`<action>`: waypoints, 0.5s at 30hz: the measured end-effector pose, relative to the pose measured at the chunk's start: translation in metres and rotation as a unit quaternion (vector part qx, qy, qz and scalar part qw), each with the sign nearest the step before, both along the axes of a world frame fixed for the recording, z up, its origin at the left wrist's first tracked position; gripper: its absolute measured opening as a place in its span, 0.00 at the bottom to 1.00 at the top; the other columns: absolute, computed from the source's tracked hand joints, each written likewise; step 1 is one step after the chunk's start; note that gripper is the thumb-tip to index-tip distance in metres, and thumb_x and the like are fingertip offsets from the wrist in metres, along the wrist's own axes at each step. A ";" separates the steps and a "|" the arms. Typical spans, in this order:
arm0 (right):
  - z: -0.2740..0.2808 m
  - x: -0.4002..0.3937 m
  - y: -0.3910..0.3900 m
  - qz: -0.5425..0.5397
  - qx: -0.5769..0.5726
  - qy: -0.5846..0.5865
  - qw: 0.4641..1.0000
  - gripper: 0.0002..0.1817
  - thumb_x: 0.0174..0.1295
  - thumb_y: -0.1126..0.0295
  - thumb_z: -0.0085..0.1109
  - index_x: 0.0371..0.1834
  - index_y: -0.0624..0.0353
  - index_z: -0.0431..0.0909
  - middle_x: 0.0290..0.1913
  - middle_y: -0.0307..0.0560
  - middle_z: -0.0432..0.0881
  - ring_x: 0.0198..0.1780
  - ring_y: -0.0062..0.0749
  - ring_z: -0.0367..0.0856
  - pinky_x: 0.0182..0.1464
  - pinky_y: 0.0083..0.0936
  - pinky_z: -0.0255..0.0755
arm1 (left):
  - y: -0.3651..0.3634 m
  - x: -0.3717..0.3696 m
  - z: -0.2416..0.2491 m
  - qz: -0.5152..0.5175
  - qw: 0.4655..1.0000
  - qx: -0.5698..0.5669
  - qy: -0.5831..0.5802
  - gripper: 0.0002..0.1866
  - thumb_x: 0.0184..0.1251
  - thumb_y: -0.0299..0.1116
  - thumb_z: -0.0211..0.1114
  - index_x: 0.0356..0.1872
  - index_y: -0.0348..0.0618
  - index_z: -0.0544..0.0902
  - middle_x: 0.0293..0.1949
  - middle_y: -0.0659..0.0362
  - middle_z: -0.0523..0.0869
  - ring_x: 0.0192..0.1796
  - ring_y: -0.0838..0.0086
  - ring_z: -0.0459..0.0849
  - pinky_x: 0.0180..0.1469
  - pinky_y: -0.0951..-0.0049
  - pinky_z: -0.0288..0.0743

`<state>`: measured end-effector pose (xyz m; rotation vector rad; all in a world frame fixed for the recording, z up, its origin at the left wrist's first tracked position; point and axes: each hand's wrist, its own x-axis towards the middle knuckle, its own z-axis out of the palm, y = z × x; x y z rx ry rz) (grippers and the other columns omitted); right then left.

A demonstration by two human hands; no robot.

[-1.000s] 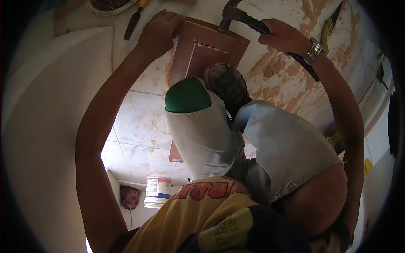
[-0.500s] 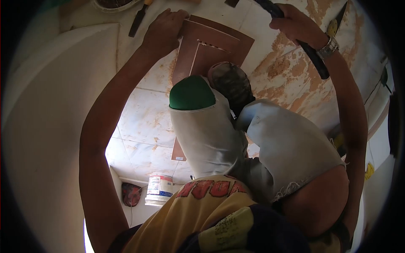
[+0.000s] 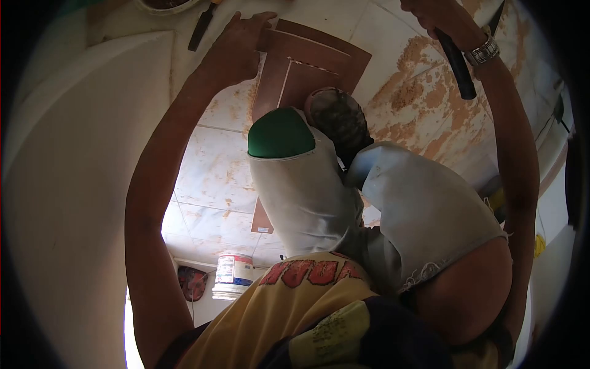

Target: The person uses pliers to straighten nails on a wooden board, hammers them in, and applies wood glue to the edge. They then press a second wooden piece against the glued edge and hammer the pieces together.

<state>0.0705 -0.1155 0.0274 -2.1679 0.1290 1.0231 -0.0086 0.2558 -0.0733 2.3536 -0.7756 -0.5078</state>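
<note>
At the upper left of the reddish-brown panel [image 3: 307, 67], my left hand [image 3: 243, 49] rests with fingers apart on or beside its edge. The panel has a pale rectangular line on it, and my foot in a dark patterned covering [image 3: 338, 117] is at its lower part. At the top right, my right hand [image 3: 439, 21] is closed round a black handle [image 3: 456, 67]. The far end of that tool is out of the frame. A metal watch [image 3: 482, 50] is on the right wrist.
A chisel-like tool [image 3: 201, 29] lies left of the panel, near a round bowl [image 3: 165, 6]. Reddish residue [image 3: 418, 98] marks the tiled floor. A white bucket [image 3: 233, 273] and a red object [image 3: 192, 283] stand at lower left. A curved pale surface [image 3: 92, 154] fills the left side.
My right hand and the black-handled tool have moved up, partly out of view. My left hand has shifted slightly, its fingers spread more.
</note>
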 end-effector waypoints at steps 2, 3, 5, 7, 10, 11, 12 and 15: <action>0.017 0.011 0.003 -0.154 0.021 -0.058 0.986 0.13 0.66 0.65 0.65 0.28 0.56 0.72 0.17 0.32 0.69 0.13 0.17 0.65 0.16 0.21 0.63 | 0.003 0.003 -0.001 -0.010 0.999 0.027 0.016 0.43 0.50 0.14 0.56 0.73 0.49 0.66 0.59 0.47 0.86 0.66 0.47 0.80 0.83 0.49 0.57; 0.007 0.015 -0.007 -0.187 0.023 -0.086 0.978 0.14 0.66 0.64 0.66 0.27 0.56 0.72 0.17 0.32 0.70 0.13 0.17 0.65 0.16 0.21 0.63 | 0.003 -0.001 0.001 -0.004 0.999 0.029 0.035 0.43 0.49 0.14 0.56 0.73 0.49 0.65 0.59 0.47 0.86 0.66 0.47 0.80 0.83 0.49 0.57; -0.050 -0.038 -0.020 0.032 0.061 -0.172 0.983 0.11 0.69 0.63 0.59 0.40 0.62 0.76 0.22 0.38 0.77 0.13 0.22 0.74 0.16 0.22 0.71 | 0.001 0.004 0.005 0.004 0.998 0.035 0.058 0.44 0.49 0.14 0.57 0.74 0.49 0.64 0.58 0.46 0.86 0.66 0.47 0.80 0.83 0.49 0.57; -0.034 -0.042 -0.006 0.095 0.004 -0.071 0.993 0.10 0.67 0.65 0.59 0.40 0.61 0.75 0.21 0.38 0.76 0.12 0.22 0.73 0.15 0.22 0.69 | -0.002 0.001 0.011 0.011 0.994 0.040 0.097 0.43 0.49 0.15 0.58 0.73 0.49 0.67 0.56 0.47 0.87 0.63 0.48 0.82 0.82 0.49 0.59; -0.017 -0.043 0.023 0.187 -0.076 0.077 0.976 0.09 0.64 0.68 0.60 0.40 0.60 0.74 0.19 0.37 0.74 0.12 0.21 0.72 0.14 0.22 0.67 | -0.001 -0.003 0.000 0.017 1.000 -0.013 0.008 0.34 0.56 0.21 0.63 0.68 0.48 0.75 0.52 0.49 0.89 0.57 0.51 0.86 0.75 0.52 0.67; -0.016 -0.032 0.009 0.139 -0.016 0.067 0.988 0.09 0.64 0.67 0.60 0.40 0.59 0.74 0.19 0.35 0.73 0.11 0.21 0.69 0.13 0.23 0.66 | 0.004 -0.004 -0.009 0.015 0.998 -0.038 -0.046 0.30 0.59 0.24 0.65 0.66 0.48 0.79 0.50 0.50 0.89 0.55 0.53 0.87 0.72 0.54 0.71; -0.009 -0.025 0.003 0.072 0.014 -0.001 0.997 0.08 0.65 0.67 0.60 0.39 0.59 0.74 0.20 0.34 0.74 0.11 0.19 0.67 0.13 0.23 0.66 | 0.008 -0.004 -0.012 0.043 0.998 -0.030 -0.018 0.25 0.61 0.28 0.67 0.62 0.47 0.82 0.49 0.51 0.89 0.53 0.54 0.88 0.68 0.55 0.74; 0.018 0.004 -0.005 -0.120 0.048 -0.086 0.988 0.09 0.66 0.66 0.61 0.34 0.59 0.73 0.19 0.34 0.74 0.12 0.20 0.68 0.14 0.23 0.66 | 0.010 0.009 -0.021 0.120 0.991 -0.017 0.057 0.16 0.67 0.39 0.71 0.51 0.45 0.90 0.47 0.53 0.90 0.49 0.58 0.89 0.58 0.59 0.78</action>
